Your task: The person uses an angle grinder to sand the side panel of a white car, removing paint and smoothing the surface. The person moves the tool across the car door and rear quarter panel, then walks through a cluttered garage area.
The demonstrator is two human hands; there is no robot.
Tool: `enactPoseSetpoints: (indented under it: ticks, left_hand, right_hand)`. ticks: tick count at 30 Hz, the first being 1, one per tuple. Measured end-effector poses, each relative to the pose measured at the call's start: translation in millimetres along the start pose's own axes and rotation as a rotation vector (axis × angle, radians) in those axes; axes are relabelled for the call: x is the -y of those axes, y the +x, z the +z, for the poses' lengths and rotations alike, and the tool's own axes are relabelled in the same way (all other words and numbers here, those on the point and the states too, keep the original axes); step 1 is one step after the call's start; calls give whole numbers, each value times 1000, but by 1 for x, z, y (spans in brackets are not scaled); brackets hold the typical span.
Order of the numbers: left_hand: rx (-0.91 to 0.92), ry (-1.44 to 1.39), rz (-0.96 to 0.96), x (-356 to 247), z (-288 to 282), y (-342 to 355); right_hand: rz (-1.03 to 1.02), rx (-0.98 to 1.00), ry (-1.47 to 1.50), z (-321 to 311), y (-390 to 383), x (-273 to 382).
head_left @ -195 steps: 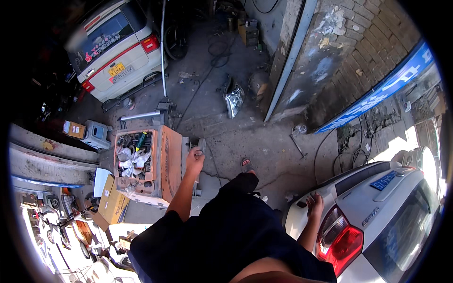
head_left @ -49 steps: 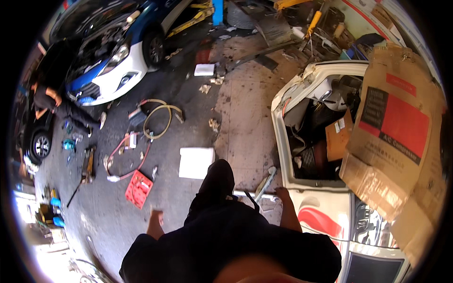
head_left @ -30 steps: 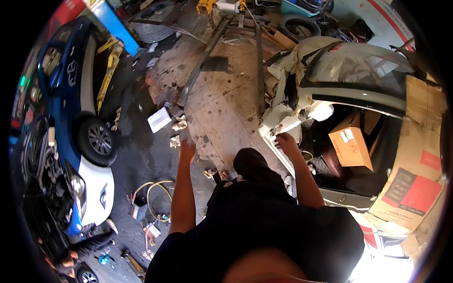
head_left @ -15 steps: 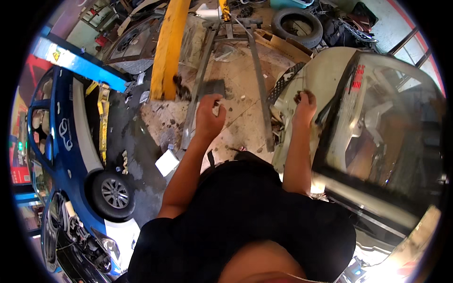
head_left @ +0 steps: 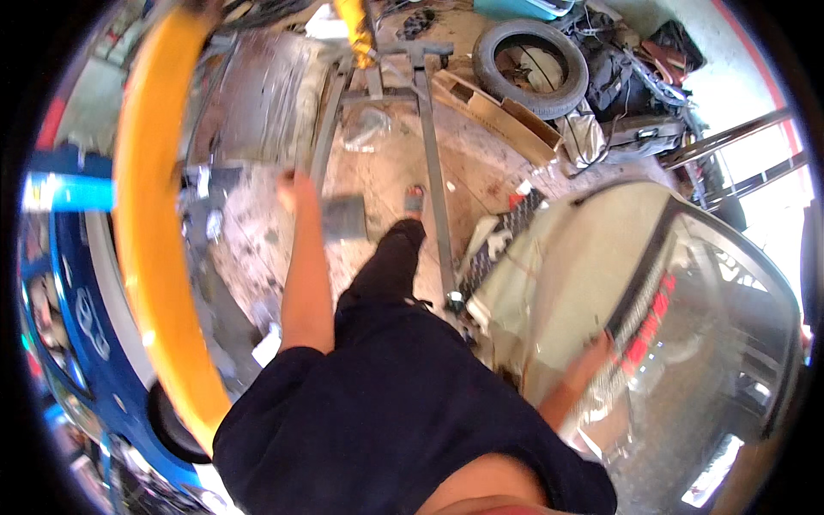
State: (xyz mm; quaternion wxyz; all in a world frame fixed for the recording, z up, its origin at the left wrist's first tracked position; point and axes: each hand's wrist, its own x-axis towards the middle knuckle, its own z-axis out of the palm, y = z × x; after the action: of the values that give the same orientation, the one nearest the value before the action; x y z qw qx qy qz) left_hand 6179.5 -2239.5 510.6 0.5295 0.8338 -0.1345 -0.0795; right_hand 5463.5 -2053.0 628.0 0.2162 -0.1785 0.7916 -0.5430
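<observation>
My left hand [head_left: 296, 190] hangs over the grey legs of a floor-standing steel frame [head_left: 433, 172], apart from them. It is smeared by motion, and its fingers do not show clearly. My right hand [head_left: 592, 354] is low on the right, in front of a pale car panel [head_left: 577, 275] and close to the dark edge of a windscreen [head_left: 712, 318]. Whether it touches the panel I cannot tell, as its fingers are blurred too. One foot in a sandal [head_left: 415, 199] is stepping between the frame's legs, beside a flat dark plate [head_left: 345, 217].
A yellow curved-looking beam [head_left: 154, 223] stands close on my left, with a blue car [head_left: 112, 343] beyond it. Ahead lie a tyre [head_left: 562, 90], an open cardboard box [head_left: 502, 120] and black bags [head_left: 614, 81]. A brown-stained sheet panel [head_left: 257, 94] leans at the far left.
I have moved forward, and the yellow beam now stands nearer on my left. My left hand has swung ahead; my right has dropped lower toward the windscreen. A foot has come into view.
</observation>
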Motion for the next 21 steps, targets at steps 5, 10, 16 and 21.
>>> enactPoseSetpoints:
  ticks: [5,10,16,21]
  left_hand:
    - [620,871,421,90,-47,54]
    - [959,1070,-695,-15,17,60]
    - [978,988,-616,-64,130,152]
    - [1618,1265,717,-113,270,216]
  right_hand:
    - [422,-389,76,-21,-22,8]
    - [539,-533,59,-3,-5,18]
    - [501,-661,-131,15,8,34]
    - [715,-718,-253,62,1,74]
